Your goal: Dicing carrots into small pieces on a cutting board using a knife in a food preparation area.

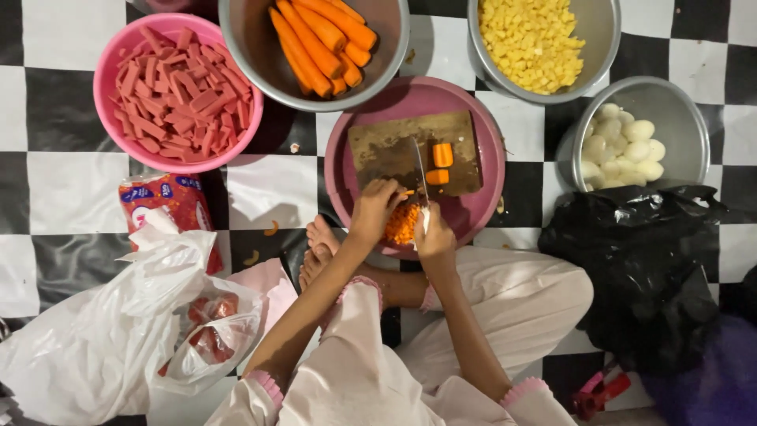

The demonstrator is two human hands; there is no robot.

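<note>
A wooden chopping board point(394, 146) lies in a round pink tray point(485, 213) on the floor. Two orange carrot chunks point(441, 155) rest on the board. A heap of finely cut carrot point(402, 223) sits at the board's near edge. My right hand point(434, 237) grips a knife point(419, 167) whose blade points away over the board. My left hand point(374, 210) is curled beside the cut carrot, fingertips touching a carrot piece at the blade.
Pink bowl of red sausage strips point(177, 91) at far left. Steel bowl of peeled carrots point(319, 39), steel bowl of yellow cubes point(532, 39), steel bowl of pale peeled balls point(631, 142). Black plastic bag point(639, 268) at right, white plastic bag point(118, 323) and red packet point(169, 205) at left.
</note>
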